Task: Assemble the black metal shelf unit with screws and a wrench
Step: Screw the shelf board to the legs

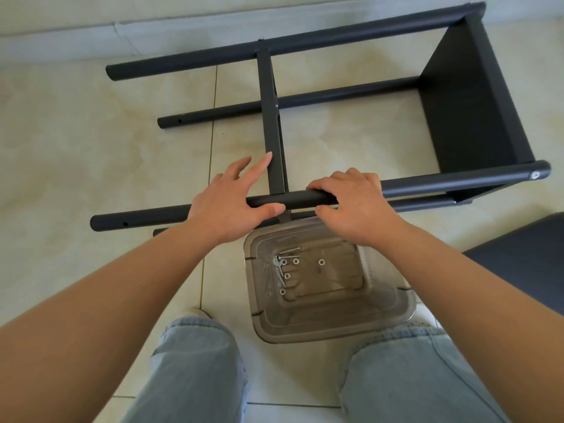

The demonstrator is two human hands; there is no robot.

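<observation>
Black tubular metal shelf frame (335, 123) lies on its side, nearest round post (299, 199) running left-right. Right hand (354, 203) wraps that post; left hand (232, 203) rests beside it, fingers extended, thumb on it.

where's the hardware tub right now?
Head view, lower centre: the clear plastic tub sits on the tiled floor between the person's knees, just below the near shelf post both hands touch, with screws and nuts inside.

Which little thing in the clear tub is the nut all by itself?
Find the clear plastic tub on the floor between the person's knees. Most hardware clusters at its left. The lone nut is the small silver ring lying apart, to the right of that pile.
</observation>
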